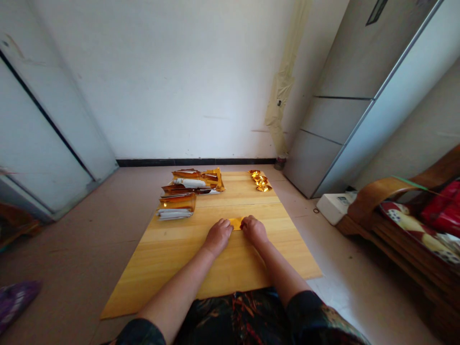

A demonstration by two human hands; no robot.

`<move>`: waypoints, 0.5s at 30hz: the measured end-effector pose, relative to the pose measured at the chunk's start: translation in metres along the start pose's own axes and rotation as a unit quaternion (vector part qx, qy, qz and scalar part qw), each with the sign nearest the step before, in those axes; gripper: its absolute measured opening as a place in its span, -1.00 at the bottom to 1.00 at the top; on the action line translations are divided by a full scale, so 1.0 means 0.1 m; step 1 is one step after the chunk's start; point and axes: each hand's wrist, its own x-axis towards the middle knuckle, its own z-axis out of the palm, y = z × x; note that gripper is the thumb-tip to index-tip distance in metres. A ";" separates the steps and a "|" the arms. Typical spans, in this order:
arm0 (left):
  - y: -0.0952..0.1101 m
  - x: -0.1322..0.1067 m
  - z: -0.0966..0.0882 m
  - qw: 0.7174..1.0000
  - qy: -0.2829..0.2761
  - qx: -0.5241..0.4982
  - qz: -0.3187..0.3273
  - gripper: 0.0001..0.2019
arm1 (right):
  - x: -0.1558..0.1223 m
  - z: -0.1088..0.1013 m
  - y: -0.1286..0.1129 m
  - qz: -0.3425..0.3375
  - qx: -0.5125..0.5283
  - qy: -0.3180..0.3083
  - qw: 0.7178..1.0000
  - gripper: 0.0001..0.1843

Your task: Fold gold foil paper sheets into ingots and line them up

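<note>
Across pale pine boards [172, 249], left hand [218, 235] and right hand [254, 229] curled closed on glossy gold foil [236, 223].

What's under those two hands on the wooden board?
A piece of gold foil sits between the left hand and right hand, on the wooden board. Only its middle shows; whatever lies beneath the hands is covered.
</note>
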 end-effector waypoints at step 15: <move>0.03 -0.26 0.01 1.000 0.018 -0.012 -0.020 -0.71 | -0.05 -0.11 -0.27 0.095 -0.016 0.006 0.995 -0.64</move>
